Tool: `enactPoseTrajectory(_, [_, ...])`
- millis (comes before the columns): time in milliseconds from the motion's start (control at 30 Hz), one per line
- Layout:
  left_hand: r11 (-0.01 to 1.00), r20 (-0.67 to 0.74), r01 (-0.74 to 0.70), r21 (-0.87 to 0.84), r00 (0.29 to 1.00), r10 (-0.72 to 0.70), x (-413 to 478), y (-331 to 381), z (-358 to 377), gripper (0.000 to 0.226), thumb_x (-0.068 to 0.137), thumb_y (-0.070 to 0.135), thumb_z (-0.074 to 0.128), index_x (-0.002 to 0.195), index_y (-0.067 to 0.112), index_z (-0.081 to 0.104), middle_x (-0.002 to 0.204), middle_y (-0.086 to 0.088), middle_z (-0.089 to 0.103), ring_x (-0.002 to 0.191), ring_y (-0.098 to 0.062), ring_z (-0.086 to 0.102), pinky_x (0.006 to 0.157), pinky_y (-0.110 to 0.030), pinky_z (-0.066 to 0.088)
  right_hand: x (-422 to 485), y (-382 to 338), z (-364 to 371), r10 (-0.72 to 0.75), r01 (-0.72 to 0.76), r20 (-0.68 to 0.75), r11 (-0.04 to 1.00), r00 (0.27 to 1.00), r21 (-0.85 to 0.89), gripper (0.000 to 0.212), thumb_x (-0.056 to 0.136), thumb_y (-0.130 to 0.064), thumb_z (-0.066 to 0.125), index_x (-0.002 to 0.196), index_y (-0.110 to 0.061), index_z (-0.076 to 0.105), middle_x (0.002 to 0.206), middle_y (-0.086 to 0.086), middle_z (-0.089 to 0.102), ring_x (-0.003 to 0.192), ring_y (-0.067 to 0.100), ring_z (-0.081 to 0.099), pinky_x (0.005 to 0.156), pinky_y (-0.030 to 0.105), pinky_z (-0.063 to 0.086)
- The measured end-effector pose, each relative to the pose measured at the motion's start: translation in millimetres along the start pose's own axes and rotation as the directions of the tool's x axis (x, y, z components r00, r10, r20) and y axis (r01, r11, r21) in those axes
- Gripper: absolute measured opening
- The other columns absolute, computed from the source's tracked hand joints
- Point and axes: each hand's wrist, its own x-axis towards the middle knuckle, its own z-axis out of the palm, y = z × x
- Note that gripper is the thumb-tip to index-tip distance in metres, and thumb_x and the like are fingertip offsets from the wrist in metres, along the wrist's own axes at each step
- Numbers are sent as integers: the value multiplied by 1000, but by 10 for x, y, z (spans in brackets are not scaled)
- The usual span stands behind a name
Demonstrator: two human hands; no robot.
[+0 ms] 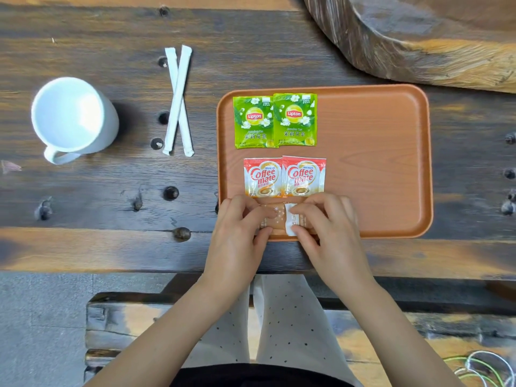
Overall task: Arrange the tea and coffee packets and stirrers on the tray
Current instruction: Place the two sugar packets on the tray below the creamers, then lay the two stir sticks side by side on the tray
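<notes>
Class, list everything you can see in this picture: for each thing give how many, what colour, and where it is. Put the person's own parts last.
Tray: 1, orange, on the table's right half.
Tea packets: 2, green, side by side at the tray's far left.
Creamer packets: 2, red and white, below the tea packets.
Small packets: apparently 2, brown and white, at the tray's near edge, partly hidden by fingers.
Stirrers: 2, white-wrapped, crossed, on the table left of the tray.
Mug: 1, white, far left.
Table: 1, dark wood.
Wood slab: 1, brown, top right.
Left hand: on the small packets.
Right hand: on the small packets.
</notes>
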Motion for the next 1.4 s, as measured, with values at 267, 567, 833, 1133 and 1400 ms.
enactPoseTrajectory(267, [1000, 11, 4, -15, 1000, -4, 5, 3, -104, 16, 79, 23, 62, 91, 18, 70, 91, -2, 58, 92, -15, 48, 79, -22, 41, 4, -69, -76, 14, -14, -1, 1000, 1000, -4, 18, 79, -24, 64, 97, -20, 62, 101, 0, 54, 96, 16, 41, 83, 28, 35])
enactPoseTrajectory(567, [978, -262, 206, 30, 946, -191, 786, -475, -764, 24, 81, 9, 59, 103, 10, 68, 102, -12, 64, 97, -32, 52, 90, -31, 39, 740, -624, -198, -86, 79, -64, 992, 994, -97, 17, 83, -28, 51, 87, -16, 62, 88, 1, 62, 88, 25, 49, 79, 34, 32])
enactPoseTrajectory(833, [882, -128, 470, -21, 874, -469, 1162, -660, -932, 28, 84, 13, 52, 110, 6, 57, 114, -19, 60, 108, -36, 52, 90, -43, 45, 1605, -1352, 79, -59, 84, 153, 983, 986, -164, 23, 88, -23, 52, 107, -11, 59, 111, 10, 62, 112, 30, 45, 93, 40, 32])
enactPoseTrajectory(1133, [769, 32, 569, -292, 809, -587, 1242, -741, -1139, 7, 80, 8, 56, 82, 10, 63, 94, -19, 72, 93, -33, 64, 77, -28, 45, 1821, -1584, 478, 119, -40, 205, 935, 971, -353, 34, 91, -27, 50, 119, -7, 49, 124, 15, 57, 118, 32, 48, 93, 42, 38])
enactPoseTrajectory(1400, [619, 154, 640, -455, 741, -653, 1186, -809, -1119, 19, 77, 12, 57, 61, 21, 53, 82, -15, 70, 80, -32, 63, 79, -36, 52, 1923, -1729, 514, 298, -258, 110, 924, 948, -284, 21, 94, -11, 40, 111, -6, 52, 117, 16, 62, 111, 34, 56, 96, 43, 37])
